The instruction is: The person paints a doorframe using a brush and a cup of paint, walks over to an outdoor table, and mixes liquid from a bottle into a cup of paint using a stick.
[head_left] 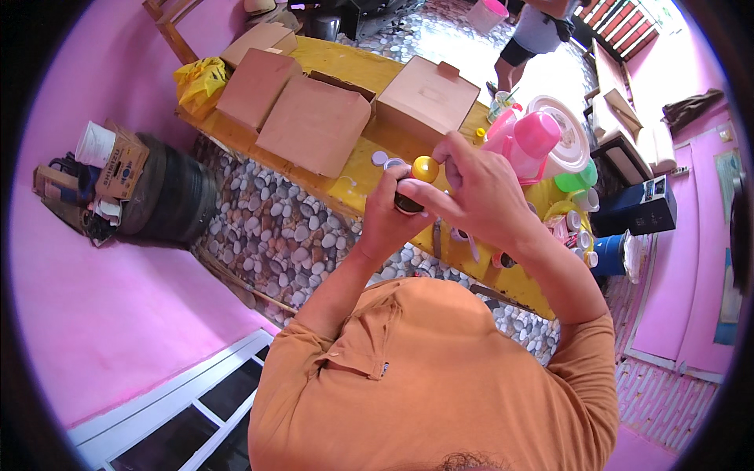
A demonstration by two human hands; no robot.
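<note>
You have both hands together above the yellow table [338, 59], and the work looks to be partway through. Your left hand [389, 212] has its fingers curled closed around a small dark container [408, 204], so that piece is already picked up and lifted clear of the tabletop. The round yellow piece [425, 169] sits at the gap between your two hands, just beyond the container; whether it is fixed to it, resting on it or only held beside it, you cannot tell from this view. Your right hand [483, 180] comes in from the other side, thumb stretched toward the container and forefinger bent close by the yellow piece, with a modest gap between them; whether they grip anything is not clear. As far as it shows, the two pieces are brought together, but nothing confirms that this step is finished, and neither has been set down. Pale round lids [380, 158] lie loose on the table just past your left hand. Farther back stand the cardboard boxes [318, 122], and the small jars [577, 239] sit grouped to your right, near the pink jug [538, 133].
</note>
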